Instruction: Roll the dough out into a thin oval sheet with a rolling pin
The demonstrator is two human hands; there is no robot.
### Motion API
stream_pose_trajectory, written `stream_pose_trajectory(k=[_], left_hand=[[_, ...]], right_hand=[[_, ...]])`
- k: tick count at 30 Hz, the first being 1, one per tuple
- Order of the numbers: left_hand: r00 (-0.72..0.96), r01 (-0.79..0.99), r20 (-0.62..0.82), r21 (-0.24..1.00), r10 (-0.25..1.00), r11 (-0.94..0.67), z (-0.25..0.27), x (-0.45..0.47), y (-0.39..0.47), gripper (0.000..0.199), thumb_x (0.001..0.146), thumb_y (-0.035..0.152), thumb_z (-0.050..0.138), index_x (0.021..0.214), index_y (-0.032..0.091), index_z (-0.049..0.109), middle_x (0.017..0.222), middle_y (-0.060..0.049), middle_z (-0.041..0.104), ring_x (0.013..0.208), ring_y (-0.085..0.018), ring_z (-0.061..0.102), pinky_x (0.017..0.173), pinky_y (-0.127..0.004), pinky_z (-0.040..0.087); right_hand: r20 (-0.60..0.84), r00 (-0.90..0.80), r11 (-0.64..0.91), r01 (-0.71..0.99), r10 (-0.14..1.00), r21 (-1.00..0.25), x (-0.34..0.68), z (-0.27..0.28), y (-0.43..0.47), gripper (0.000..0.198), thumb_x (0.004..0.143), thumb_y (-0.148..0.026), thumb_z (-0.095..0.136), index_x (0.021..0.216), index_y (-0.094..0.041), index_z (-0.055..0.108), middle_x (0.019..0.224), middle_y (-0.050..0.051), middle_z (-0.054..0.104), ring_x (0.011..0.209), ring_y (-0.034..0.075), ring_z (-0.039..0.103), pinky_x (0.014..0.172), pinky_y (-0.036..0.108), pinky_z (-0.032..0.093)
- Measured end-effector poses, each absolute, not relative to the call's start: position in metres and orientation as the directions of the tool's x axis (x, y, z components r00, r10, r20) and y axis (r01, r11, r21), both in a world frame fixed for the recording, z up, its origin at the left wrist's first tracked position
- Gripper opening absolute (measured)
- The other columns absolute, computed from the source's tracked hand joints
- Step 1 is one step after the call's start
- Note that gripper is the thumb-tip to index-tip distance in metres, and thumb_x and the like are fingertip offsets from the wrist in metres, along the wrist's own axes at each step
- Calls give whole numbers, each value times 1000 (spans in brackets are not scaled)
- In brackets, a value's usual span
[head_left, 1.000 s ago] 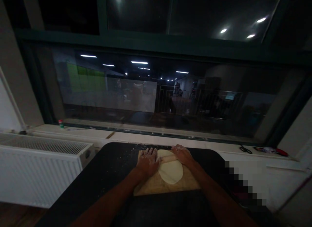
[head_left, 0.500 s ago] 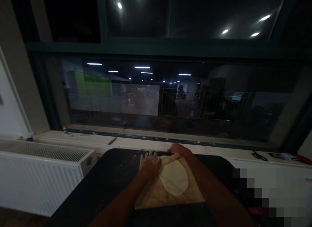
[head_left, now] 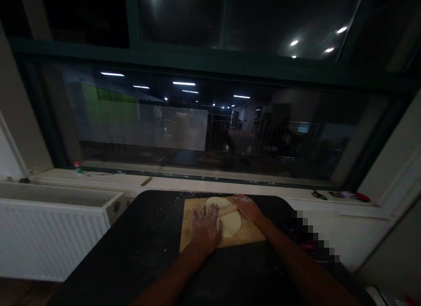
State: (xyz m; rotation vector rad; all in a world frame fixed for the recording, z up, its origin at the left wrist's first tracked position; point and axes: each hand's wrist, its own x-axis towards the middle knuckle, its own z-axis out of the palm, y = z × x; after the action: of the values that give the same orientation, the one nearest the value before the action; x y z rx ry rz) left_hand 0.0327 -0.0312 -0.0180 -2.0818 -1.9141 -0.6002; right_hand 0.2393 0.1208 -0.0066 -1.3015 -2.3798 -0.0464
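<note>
1. Left hand [head_left: 205, 227] lies flat, floured fingers [head_left: 212, 211] spread, palm down on the near end of the thin wooden rolling pin [head_left: 227, 209].
2. Right hand [head_left: 247, 208] presses on the pin's far end, fingers stretched forward and close together, not curled round it.
3. The pin lies slantwise across the pale round sheet of flattened dough [head_left: 226, 218], touching it.
4. That dough sits on the light-brown rectangular wooden board [head_left: 251, 234], towards its far edge, partly hidden under the left hand.
5. The board rests on the black counter [head_left: 144, 244], which is speckled with white flour to the left.
6. Beyond the counter runs a white windowsill [head_left: 108, 179], with a small green-and-red capped bottle [head_left: 78, 167] at its left end.
7. Black-handled scissors [head_left: 317, 194] lie on the sill well to the right.
8. A white ribbed radiator [head_left: 55, 227] stands at the left, below the sill.
</note>
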Motion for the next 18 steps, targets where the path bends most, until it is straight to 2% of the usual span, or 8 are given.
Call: stream_pose_trajectory(k=[6,11,15,18], left_hand=[[200,960,537,58,820,-272,-19,13,-74,50,108,28,40,155,28,55,154,-8,63,134,-33,61,114,-57,45],[255,940,518,67,816,-336,-21,-9,-101,49,109,31,38,155,27,55,150,-8,66,132,-30,60,116,-53,40],[247,923,497,141,832,-358,-23,-18,-112,45,108,34,40,148,31,61,143,-6,70,128,-29,63,118,-52,40],[261,904,500,173,826,-390,-22,-19,-112,40,109,36,41,140,32,66,140,-4,73,128,-26,65,121,-52,40]], right_hand=[[375,-351,449,867,858,-217,257,-22,46,54,110,-30,25,137,-22,71,145,7,71,138,18,64,121,34,48],[418,-300,401,899,857,-177,243,-19,-13,48,109,-34,30,130,-32,73,142,3,73,137,24,63,129,50,38],[459,-323,417,901,828,-118,231,-5,-47,49,110,-41,28,114,-35,77,124,3,78,121,24,68,113,40,52],[441,-354,415,908,825,-47,230,1,-63,51,110,-41,25,112,-36,75,122,3,77,119,24,68,108,37,54]])
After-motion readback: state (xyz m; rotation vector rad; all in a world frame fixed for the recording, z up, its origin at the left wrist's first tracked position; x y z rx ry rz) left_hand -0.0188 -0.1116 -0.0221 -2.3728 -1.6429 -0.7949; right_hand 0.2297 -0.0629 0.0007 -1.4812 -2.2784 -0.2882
